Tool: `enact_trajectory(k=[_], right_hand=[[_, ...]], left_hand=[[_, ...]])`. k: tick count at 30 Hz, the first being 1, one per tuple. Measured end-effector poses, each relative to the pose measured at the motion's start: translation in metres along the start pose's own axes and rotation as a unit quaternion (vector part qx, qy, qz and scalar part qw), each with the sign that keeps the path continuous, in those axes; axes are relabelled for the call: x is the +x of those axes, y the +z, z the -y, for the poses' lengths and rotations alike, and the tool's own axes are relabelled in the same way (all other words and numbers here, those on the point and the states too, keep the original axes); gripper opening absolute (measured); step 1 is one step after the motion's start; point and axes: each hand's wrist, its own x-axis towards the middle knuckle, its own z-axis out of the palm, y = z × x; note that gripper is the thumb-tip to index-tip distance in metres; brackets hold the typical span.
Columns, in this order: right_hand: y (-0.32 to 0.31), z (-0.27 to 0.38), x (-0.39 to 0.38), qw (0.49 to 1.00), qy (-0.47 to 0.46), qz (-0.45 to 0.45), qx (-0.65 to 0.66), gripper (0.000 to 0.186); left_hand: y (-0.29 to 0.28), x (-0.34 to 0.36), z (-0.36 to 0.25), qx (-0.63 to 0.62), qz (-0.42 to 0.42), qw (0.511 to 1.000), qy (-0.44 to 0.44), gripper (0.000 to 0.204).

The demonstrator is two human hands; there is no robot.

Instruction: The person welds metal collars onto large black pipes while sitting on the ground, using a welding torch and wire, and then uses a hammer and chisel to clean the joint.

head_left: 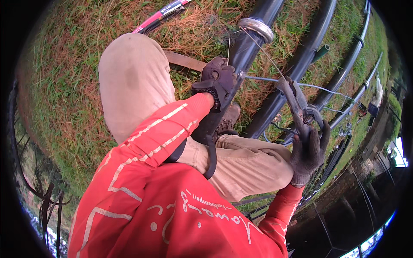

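Note:
My right hand [310,147], in a dark knit glove, is wrapped round the handles of a pair of pliers [297,103]. From the plier jaws a thin wire [266,50] runs taut up to a silver ring [257,28] round a black pipe [245,52]. My left hand [215,78], in a dark glove, is closed beside the same pipe, below the ring. Another strand of thin wire [229,48] comes down from near the ring into its fingers. The fingertips are partly hidden, so how they hold the strand is hard to see.
More black pipes [297,69] lie side by side to the right, with a blue-grey cable [318,87] across them. A wooden board [185,60] rests on the grass past my left knee. At the top left lies a pink and white tool part [161,13].

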Motion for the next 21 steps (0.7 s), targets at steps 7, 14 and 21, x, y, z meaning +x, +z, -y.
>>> enact_trajectory(k=[7,14,21], right_hand=[[0.0012,0.0023,-0.0004,0.998,0.055,0.030,-0.006,0.051],[0.0048,0.0003,0.0041,1.000,0.006,0.018,-0.014,0.054],[0.0048,0.0019,0.0043,1.000,0.012,0.022,-0.008,0.053]], left_hand=[[-0.0010,0.0009,0.0053,0.017,-0.018,1.000,0.007,0.026],[-0.0026,0.0050,0.0057,0.015,-0.028,0.999,0.009,0.025],[-0.0024,0.0079,0.0058,0.013,-0.035,0.999,0.012,0.024]])
